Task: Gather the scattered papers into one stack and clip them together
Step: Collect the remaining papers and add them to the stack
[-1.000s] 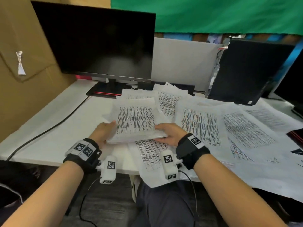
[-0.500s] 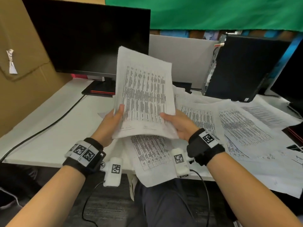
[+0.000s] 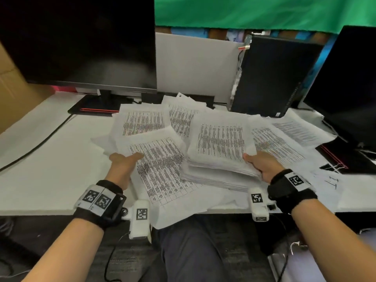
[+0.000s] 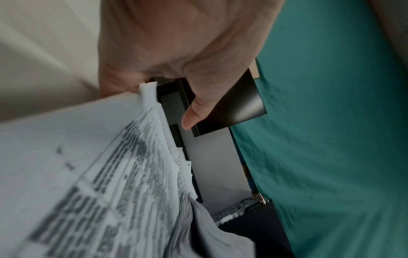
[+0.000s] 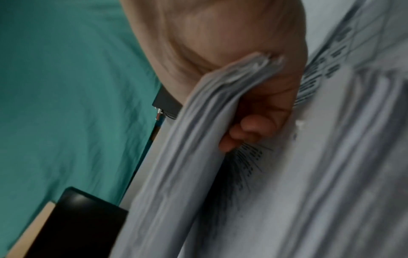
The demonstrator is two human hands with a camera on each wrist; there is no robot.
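Note:
My right hand grips a thick stack of printed papers by its near right corner, thumb on top and fingers curled underneath. The stack hangs just above other sheets on the white desk. My left hand is at the left edge of a loose sheet printed with a table. Its fingers are hidden under the paper and its thumb stands straight, a little apart from the sheets. A black binder clip lies at the right.
More loose sheets fan out across the desk's middle and right, some overhanging the front edge. A dark monitor stands back left, a computer tower back right, a second monitor far right. A black cable crosses the left.
Both hands held the stack upright half a second ago. Now it is lowered flat and to the right in my right hand alone; my left hand has let go and moved to the loose sheets.

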